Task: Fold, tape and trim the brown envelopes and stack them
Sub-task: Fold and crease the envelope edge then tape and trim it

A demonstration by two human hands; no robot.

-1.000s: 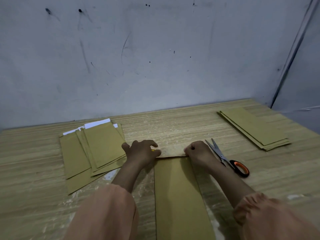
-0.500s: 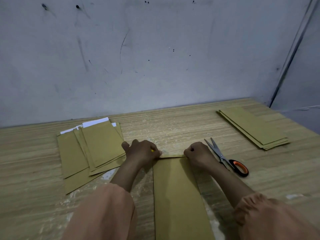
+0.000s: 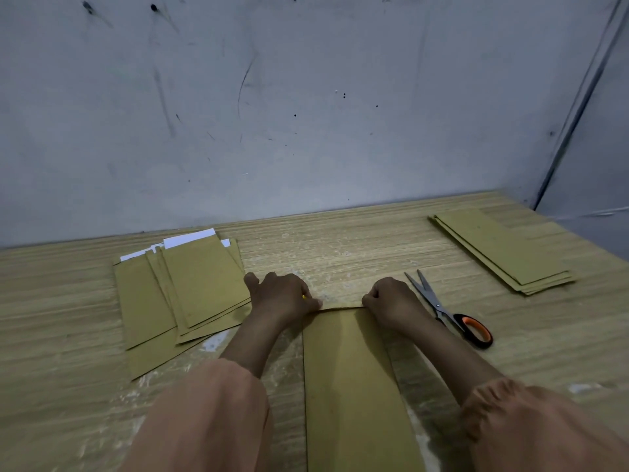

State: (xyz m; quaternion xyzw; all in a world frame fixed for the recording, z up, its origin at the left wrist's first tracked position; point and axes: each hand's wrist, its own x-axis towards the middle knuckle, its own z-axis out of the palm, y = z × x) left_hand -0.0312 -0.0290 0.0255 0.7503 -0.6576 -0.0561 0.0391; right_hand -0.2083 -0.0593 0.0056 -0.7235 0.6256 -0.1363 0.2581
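Brown envelope lying lengthwise at centre of counter, far edge folded toward 6 o'clock. Left hand and right hand curled at either end of the fold, fingertips bearing down on the crease; whether anything is pinched underneath cannot be told. Recommended: run both hands outward along the crease, corners kept square, before taping. Scissors at 3 o'clock, untouched. Loose envelopes at 9 o'clock; neat stack at 2 o'clock.

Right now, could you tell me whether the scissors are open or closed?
Open: the scissors lie on the table with blades spread in a V, untouched.
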